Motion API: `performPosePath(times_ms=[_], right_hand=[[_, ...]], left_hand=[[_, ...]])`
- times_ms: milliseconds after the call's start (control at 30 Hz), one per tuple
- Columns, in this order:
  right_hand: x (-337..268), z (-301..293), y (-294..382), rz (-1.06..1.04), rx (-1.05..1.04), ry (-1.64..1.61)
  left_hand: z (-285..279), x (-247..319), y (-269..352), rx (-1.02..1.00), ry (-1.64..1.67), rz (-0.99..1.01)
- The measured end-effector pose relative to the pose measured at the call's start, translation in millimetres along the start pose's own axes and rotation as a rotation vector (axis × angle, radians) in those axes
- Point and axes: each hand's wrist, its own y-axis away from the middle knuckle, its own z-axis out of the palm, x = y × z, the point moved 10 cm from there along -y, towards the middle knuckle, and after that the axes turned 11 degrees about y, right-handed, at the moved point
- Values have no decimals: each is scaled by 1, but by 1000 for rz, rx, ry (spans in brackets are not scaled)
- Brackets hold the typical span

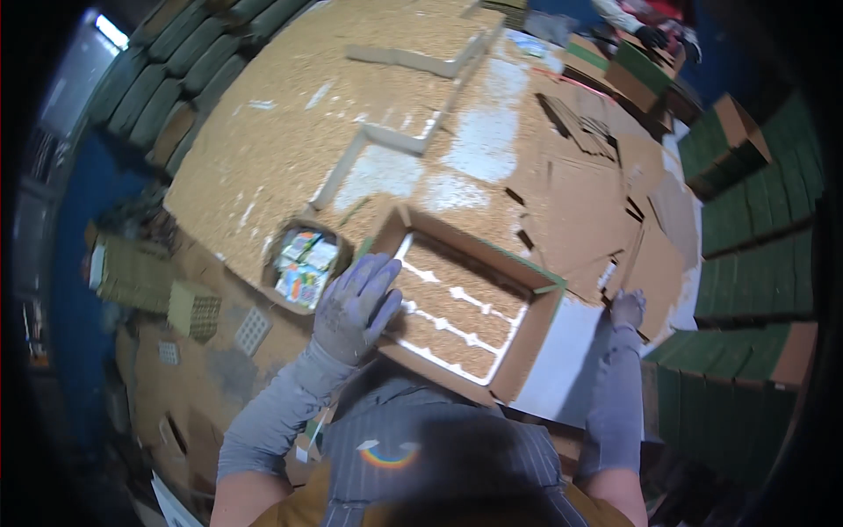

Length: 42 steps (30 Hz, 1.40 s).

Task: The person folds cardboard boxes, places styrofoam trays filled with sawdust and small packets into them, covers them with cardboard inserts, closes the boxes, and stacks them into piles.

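A cardboard box [543, 329] with green outer sides stands tilted to my view before me. Inside it lies loose tan filler resembling sawdust or husks [454, 300], crossed by rows of white divider edges [440, 323]. My left hand [355, 306], in a soiled grey-purple glove, is over the box's left end with its fingers apart and nothing visible in it. Off to the right, my gloved right hand [627, 309] rests at the near edge of flat cardboard sheets [649, 277]. Its fingers are partly hidden, so its grip is unclear.
A tub of printed packets [304, 267] stands left of the box. Tan filler [276, 132] covers the table, with white divider strips [395, 139] across it. Green cartons [744, 283] are stacked at right. Another person's dark-gloved hand [652, 37] is by a carton at the back.
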Motion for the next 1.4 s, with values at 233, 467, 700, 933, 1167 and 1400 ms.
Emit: performPosePath(times_ms=[233,467,700,933,1167,1400], right_hand=[[57,-126,52,-88,297,-96],[46,-258,180,-16,460,-361],[16,-290,251,-14,532,-588],[-1,-326,277,-74,678,-655],[-143,-374,359,-933,874,-224],[-208,-262,396,-1509,125,66]], left_hand=[[-41,-222,66,-47,-507,-508],[-1,-297,77,-189,-505,-531],[-49,-325,94,76,319,-745],[-83,-249,54,291,628,-535],[-29,-21,5,-123,190,258],[10,16,-18,-333,49,306]])
